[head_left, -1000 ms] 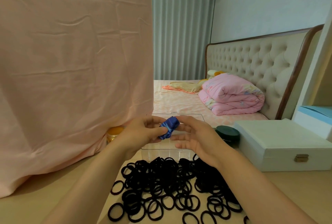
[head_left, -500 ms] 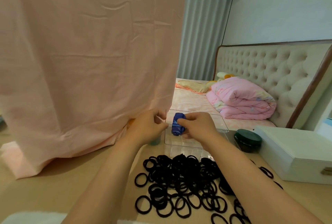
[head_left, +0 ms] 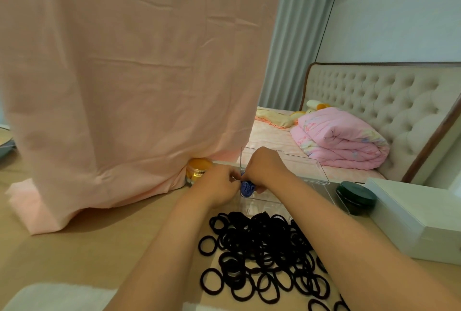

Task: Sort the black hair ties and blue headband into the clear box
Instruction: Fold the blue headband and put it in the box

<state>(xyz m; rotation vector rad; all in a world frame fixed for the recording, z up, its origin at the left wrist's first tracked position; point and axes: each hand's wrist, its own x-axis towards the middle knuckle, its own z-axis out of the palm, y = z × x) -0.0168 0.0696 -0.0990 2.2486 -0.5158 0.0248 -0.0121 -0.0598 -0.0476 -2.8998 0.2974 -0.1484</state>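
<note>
A rolled blue headband (head_left: 247, 188) sits low at the left end of the clear box (head_left: 309, 187), whose lid stands open behind it. My right hand (head_left: 264, 168) reaches over the box wall and grips the headband from above. My left hand (head_left: 219, 184) is beside the box's left wall, fingers curled and pinching at the headband's edge. A large heap of black hair ties (head_left: 264, 250) lies on the wooden table in front of the box, under my forearms.
A pink cloth (head_left: 129, 81) hangs down onto the table at left, with a yellow jar (head_left: 198, 168) at its hem. A dark green round tin (head_left: 355, 197) and a white case (head_left: 419, 216) stand right of the box. A bed with a pink quilt lies behind.
Both hands have lowered the headband from above the box down into its left end. The camera has swung left and down.
</note>
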